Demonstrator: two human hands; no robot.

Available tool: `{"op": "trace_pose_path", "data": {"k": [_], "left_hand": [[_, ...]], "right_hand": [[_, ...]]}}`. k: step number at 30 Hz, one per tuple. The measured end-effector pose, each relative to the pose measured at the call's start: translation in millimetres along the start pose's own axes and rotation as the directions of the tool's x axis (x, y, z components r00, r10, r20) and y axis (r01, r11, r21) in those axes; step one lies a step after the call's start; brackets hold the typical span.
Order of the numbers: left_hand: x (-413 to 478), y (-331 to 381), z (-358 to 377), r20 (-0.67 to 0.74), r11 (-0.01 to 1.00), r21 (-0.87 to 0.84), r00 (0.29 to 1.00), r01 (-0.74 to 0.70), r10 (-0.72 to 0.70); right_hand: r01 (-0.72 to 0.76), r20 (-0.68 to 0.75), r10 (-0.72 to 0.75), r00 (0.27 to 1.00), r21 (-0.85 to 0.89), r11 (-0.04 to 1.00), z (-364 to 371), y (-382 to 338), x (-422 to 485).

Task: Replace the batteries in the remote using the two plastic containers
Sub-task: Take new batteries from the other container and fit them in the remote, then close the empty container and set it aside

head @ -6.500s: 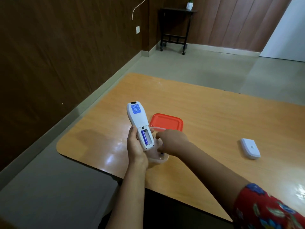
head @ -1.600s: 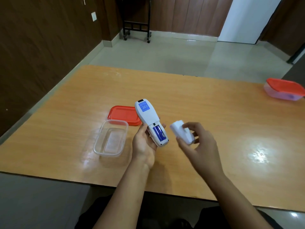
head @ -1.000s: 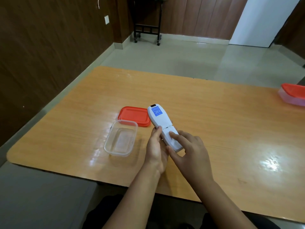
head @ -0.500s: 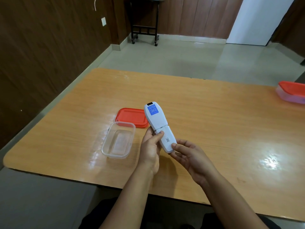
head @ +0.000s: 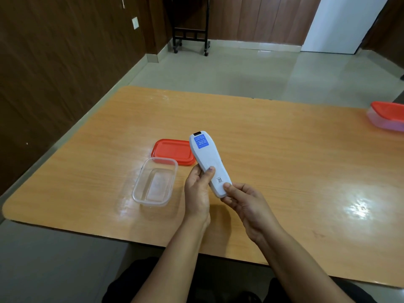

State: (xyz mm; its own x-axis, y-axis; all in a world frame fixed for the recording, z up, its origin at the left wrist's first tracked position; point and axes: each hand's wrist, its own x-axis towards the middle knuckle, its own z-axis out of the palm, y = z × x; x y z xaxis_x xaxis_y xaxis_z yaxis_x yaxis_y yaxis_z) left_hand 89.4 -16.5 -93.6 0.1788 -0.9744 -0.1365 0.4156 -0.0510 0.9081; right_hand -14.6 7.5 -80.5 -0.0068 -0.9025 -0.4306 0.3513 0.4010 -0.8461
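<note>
Cover now closed on remote (head: 207,161), left hand (head: 197,193) gripping it, right hand (head: 244,201) pinching its end

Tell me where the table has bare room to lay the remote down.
Widest bare patch: right of the hands, between the remote and the lidded container. The far strip beyond the red lid is free. It's crowded around the open container.
</note>
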Motion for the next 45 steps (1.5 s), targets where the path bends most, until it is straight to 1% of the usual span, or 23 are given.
{"op": "trace_pose_path", "data": {"k": [4, 6, 8, 9, 10, 11, 12, 14, 15, 16, 18, 20, 21, 23, 24, 26, 29, 31, 33, 38, 41, 43, 45], "left_hand": [[0, -1, 2, -0.008, 1.0, 0.007, 1.0, -0.027, 0.027], [0, 2, 3, 0.027, 0.999, 0.011, 0.999, -0.036, 0.036], [-1, 0, 5, 0.072, 0.999, 0.037, 0.997, -0.034, 0.032], [-2, 0, 6, 0.089, 0.998, 0.052, 0.996, -0.022, 0.018], [-3, 1, 8, 0.098, 0.999, 0.039, 0.995, 0.005, -0.008], [-3, 2, 8, 0.092, 0.999, 0.006, 0.995, 0.047, -0.047], [-2, 3, 7, 0.082, 0.993, -0.055, 0.992, 0.103, -0.099], [3, 6, 3, 0.043, 0.977, -0.145, 0.988, 0.156, -0.151], [4, 7, 0, 0.021, 0.978, -0.149, 0.989, 0.147, -0.145], [4, 9, -2, 0.002, 0.98, -0.144, 0.99, 0.137, -0.138], [4, 9, -4, -0.028, 0.99, -0.105, 0.995, 0.097, -0.101], [3, 10, -3, -0.055, 0.996, -0.059, 0.996, 0.062, -0.066], [3, 9, -3, -0.069, 0.999, -0.026, 0.997, 0.045, -0.047], [3, 7, -4, -0.069, 0.998, 0.054, 0.997, 0.026, -0.022], [2, 6, -4, -0.054, 0.995, 0.094, 0.998, 0.017, -0.012], [1, 7, -5, -0.021, 0.984, 0.178, 0.999, -0.022, 0.026], [6, 18, -13, -0.073, 0.939, 0.306, 0.979, -0.157, 0.188], [9, 31, -27, -0.135, 0.898, 0.369, 0.941, -0.241, 0.309], [11, 40, -45, -0.182, 0.853, 0.451, 0.909, -0.262, 0.375], [14, 52, -82, -0.286, 0.845, 0.5, 0.884, -0.191, 0.369], [14, 60, -95, -0.287, 0.849, 0.503, 0.896, -0.161, 0.34], [14, 62, -104, -0.282, 0.844, 0.518, 0.904, -0.137, 0.32], [15, 62, -115, -0.287, 0.826, 0.555, 0.909, -0.099, 0.302]], "right_hand": [[-0.037, 0.063, 0.036, 0.997, 0.003, 0.999, 0, -7, 0], [0.047, 0.072, -0.032, 0.997, -0.223, 0.974, -2, -9, -4], [0.209, 0.126, -0.167, 0.978, -0.55, 0.808, -3, -9, -8], [0.286, 0.17, -0.232, 0.958, -0.644, 0.71, -4, -9, -9], [0.33, 0.203, -0.265, 0.943, -0.68, 0.655, -4, -9, -10], [0.337, 0.214, -0.263, 0.941, -0.669, 0.662, -3, -11, -10], [0.303, 0.204, -0.225, 0.953, -0.616, 0.727, -2, -14, -10], [0.109, 0.174, -0.035, 0.984, -0.438, 0.892, -1, -20, -9], [0.015, 0.178, 0.056, 0.982, -0.376, 0.926, 0, -23, -9], [-0.025, 0.185, 0.101, 0.977, -0.372, 0.928, -1, -25, -9], [0.023, 0.188, 0.068, 0.98, -0.442, 0.897, -5, -24, -9], [0.147, 0.197, -0.046, 0.979, -0.538, 0.83, -7, -19, -9], [0.219, 0.209, -0.114, 0.971, -0.605, 0.765, -7, -17, -10], [0.351, 0.242, -0.262, 0.934, -0.75, 0.56, -6, -9, -10], [0.392, 0.249, -0.331, 0.91, -0.778, 0.492, -5, -4, -9], [0.432, 0.225, -0.43, 0.874, -0.766, 0.476, -4, 1, -4], [0.334, 0.09, -0.446, 0.891, -0.794, 0.508, -8, 1, 12], [0.248, 0.019, -0.449, 0.893, -0.854, 0.457, -12, 3, 24], [0.165, -0.021, -0.444, 0.896, -0.911, 0.377, -16, 8, 33], [0.045, -0.031, -0.454, 0.89, -0.987, 0.157, -16, 16, 41], [-0.052, -0.041, -0.471, 0.881, -0.999, -0.01, -7, 15, 38], [-0.014, 0.034, -0.528, 0.849, -0.996, -0.086, 10, 11, 39], [0.177, 0.223, -0.532, 0.817, -0.975, -0.137, 38, 1, 54]]}}
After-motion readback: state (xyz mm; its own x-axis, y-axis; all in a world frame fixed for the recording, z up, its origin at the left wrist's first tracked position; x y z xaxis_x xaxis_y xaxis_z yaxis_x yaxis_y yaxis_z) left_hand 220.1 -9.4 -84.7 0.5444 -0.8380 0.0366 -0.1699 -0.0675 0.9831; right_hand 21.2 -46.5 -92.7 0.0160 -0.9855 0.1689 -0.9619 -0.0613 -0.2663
